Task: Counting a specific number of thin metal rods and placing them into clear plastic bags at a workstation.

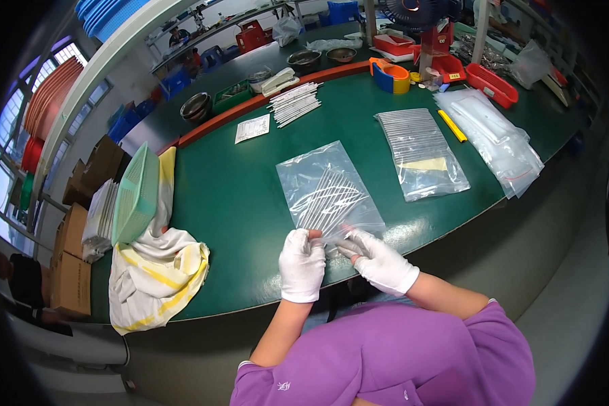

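Both my hands wear white gloves. A clear plastic bag (321, 186) with several thin white sticks inside lies on the green table (230, 196) in front of me. My left hand (302, 264) pinches the bag's near edge on the left. My right hand (377, 260) grips the same edge on the right, fingers closed on the plastic. The sticks fan out inside the bag just beyond my fingers.
A filled clear bag (423, 152) with a yellow slip lies to the right, next to a stack of empty bags (497, 139). Loose white sticks (294, 103) and a paper sheet (252, 128) lie farther back. A green basket (137, 193) and striped cloth (157, 271) sit left.
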Motion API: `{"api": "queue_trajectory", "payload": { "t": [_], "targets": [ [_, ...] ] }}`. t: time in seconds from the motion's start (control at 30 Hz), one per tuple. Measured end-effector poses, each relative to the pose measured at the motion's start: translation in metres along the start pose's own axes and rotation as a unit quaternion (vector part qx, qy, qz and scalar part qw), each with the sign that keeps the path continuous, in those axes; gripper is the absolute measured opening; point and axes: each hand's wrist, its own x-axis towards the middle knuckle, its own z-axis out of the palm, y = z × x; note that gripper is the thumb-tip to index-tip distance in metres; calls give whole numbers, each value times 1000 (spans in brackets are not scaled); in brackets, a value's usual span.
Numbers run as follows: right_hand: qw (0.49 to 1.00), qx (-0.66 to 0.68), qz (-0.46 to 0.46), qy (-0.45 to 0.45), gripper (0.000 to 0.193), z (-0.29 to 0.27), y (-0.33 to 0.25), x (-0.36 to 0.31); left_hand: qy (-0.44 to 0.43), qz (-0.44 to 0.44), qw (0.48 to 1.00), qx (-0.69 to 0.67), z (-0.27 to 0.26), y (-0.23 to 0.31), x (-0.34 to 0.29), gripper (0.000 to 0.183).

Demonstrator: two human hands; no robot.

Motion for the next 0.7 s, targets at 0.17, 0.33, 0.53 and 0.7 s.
{"api": "queue_trajectory", "payload": {
  "t": [0.17,0.33,0.53,0.7],
  "targets": [
    [692,-651,-306,-61,35,2,-16,12,3,50,998,-49,5,-1,-4,15],
    [659,-699,-273,-60,18,8,-25,22,3,44,998,-45,2,1,-10,21],
    [691,-638,-327,-93,21,9,-10,43,-11,62,996,-61,3,-3,-9,25],
    [706,-608,-349,-98,30,5,-15,95,-36,81,994,-61,5,1,-9,29]
  ]
}}
